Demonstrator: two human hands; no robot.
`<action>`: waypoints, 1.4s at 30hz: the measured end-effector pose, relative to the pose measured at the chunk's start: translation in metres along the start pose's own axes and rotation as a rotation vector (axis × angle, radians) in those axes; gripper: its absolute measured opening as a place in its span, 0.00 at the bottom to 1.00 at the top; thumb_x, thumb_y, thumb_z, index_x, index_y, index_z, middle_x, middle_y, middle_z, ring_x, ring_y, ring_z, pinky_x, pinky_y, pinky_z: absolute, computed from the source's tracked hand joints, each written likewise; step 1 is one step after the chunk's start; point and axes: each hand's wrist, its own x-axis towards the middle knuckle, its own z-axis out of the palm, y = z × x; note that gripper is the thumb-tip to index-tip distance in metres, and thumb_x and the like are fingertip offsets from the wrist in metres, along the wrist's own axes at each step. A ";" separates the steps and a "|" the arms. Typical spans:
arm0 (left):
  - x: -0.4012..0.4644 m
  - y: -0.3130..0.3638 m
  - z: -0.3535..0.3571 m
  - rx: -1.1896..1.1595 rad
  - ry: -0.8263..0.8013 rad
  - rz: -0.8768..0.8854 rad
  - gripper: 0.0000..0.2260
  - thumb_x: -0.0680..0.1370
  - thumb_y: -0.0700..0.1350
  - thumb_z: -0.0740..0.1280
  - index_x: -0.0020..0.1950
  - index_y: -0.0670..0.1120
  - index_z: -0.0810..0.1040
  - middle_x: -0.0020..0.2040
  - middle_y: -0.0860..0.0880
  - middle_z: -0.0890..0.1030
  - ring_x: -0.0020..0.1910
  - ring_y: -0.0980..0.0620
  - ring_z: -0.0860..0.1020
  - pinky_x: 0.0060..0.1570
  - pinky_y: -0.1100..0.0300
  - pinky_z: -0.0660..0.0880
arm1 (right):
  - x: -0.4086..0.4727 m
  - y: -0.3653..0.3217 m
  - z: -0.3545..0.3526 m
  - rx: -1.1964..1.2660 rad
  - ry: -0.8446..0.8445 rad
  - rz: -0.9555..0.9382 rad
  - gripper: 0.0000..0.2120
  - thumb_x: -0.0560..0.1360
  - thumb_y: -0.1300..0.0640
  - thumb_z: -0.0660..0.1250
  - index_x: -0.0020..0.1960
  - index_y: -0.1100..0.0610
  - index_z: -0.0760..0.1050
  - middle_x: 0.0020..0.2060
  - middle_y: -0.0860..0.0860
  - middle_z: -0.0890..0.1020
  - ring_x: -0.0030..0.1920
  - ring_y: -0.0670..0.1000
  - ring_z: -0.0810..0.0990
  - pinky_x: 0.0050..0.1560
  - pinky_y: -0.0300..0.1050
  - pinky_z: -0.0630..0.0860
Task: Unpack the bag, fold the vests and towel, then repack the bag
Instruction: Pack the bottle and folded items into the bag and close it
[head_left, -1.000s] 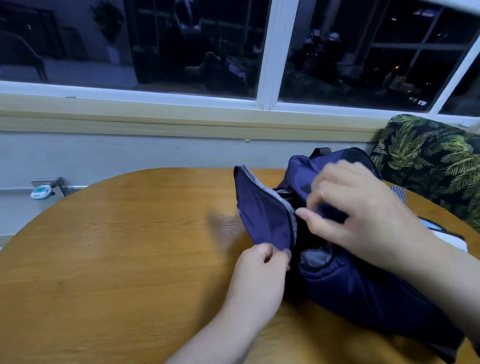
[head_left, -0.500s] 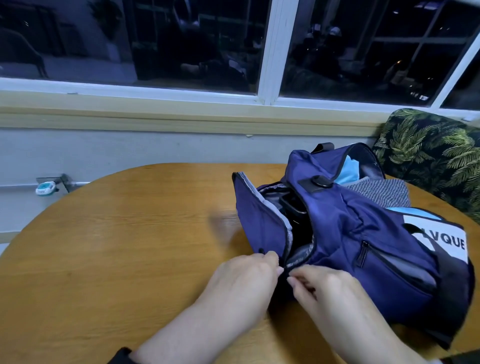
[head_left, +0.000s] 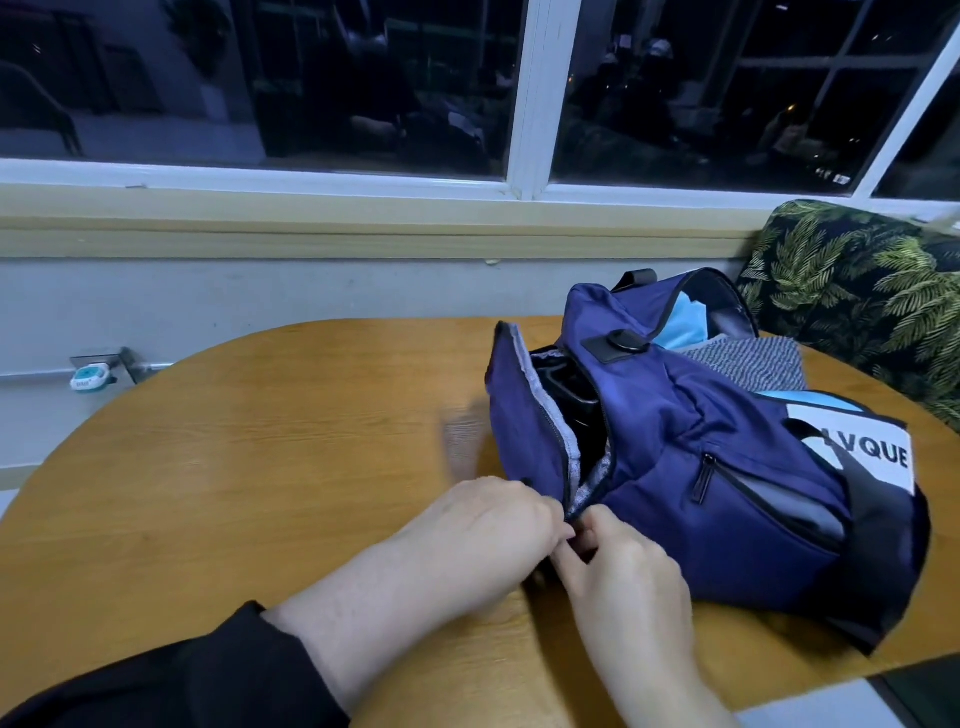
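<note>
A navy blue bag lies on its side on the round wooden table, its front flap open with dark contents and a grey lining showing. My left hand pinches the flap's lower edge at the zipper end. My right hand meets it there, fingers curled at the bag's zipper. Behind the bag lie a grey striped cloth and light blue fabric. A white label reads "VQUE".
A chair with leaf-print upholstery stands at the right, close behind the bag. A window sill and wall run along the far side of the table. A small teal and white device hangs on the wall at the left.
My right hand dropped from the top of the bag to the lower end of the zipper, beside my left hand. The bag's side and label came into sight.
</note>
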 end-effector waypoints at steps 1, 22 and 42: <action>-0.003 0.002 -0.007 -0.028 -0.051 0.011 0.15 0.87 0.53 0.52 0.47 0.46 0.69 0.49 0.44 0.80 0.50 0.39 0.78 0.42 0.51 0.68 | -0.002 -0.002 0.004 -0.001 0.012 0.003 0.15 0.77 0.39 0.65 0.44 0.49 0.68 0.43 0.46 0.82 0.48 0.59 0.80 0.41 0.51 0.72; -0.002 -0.018 -0.085 -0.199 0.413 0.033 0.12 0.86 0.53 0.54 0.44 0.51 0.65 0.43 0.55 0.67 0.46 0.46 0.74 0.48 0.47 0.74 | 0.021 -0.034 -0.066 0.217 0.222 -0.160 0.20 0.70 0.29 0.64 0.43 0.46 0.70 0.23 0.45 0.72 0.30 0.51 0.75 0.36 0.53 0.75; 0.063 -0.080 -0.059 -1.036 0.446 -0.138 0.14 0.86 0.48 0.59 0.49 0.41 0.77 0.46 0.40 0.81 0.40 0.49 0.75 0.47 0.46 0.79 | 0.055 -0.077 -0.130 -0.308 -0.004 -0.159 0.28 0.68 0.21 0.56 0.42 0.46 0.67 0.33 0.45 0.75 0.43 0.54 0.77 0.39 0.48 0.69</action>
